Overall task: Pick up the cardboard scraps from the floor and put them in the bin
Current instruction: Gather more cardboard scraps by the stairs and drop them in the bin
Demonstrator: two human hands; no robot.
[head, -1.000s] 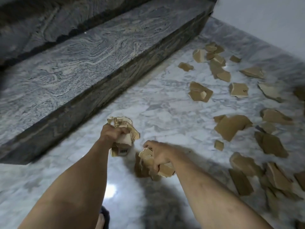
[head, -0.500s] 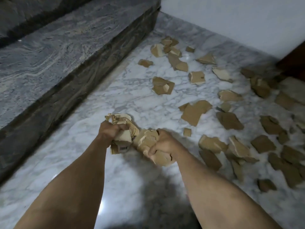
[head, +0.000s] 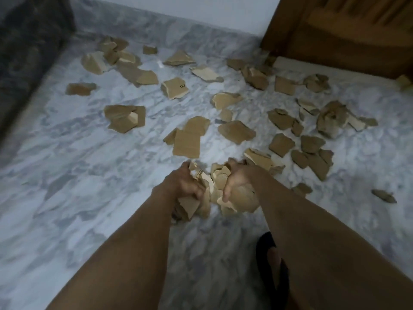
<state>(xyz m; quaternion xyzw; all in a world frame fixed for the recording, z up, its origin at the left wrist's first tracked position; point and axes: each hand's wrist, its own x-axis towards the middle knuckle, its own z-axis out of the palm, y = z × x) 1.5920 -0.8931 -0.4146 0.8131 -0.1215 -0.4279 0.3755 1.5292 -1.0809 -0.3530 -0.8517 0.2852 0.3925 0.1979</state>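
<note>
— Fingers (head: 196, 193) of the left hand (head: 181, 184) and right hand (head: 239, 180)?
— Curled around bunched cardboard scraps (head: 214, 189); fingertips are hidden.
— Other scraps?
— More scraps (head: 187, 139) are scattered over the marble floor (head: 67, 175), blurred by motion.

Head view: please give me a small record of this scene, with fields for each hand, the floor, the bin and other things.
left hand: grips a bundle of cardboard scraps
right hand: grips a second bundle, touching the first
floor: grey-white marble floor, many loose scraps scattered ahead and to the right
bin: not in view
other: wooden door at top right; dark sandal on a foot at the bottom
</note>
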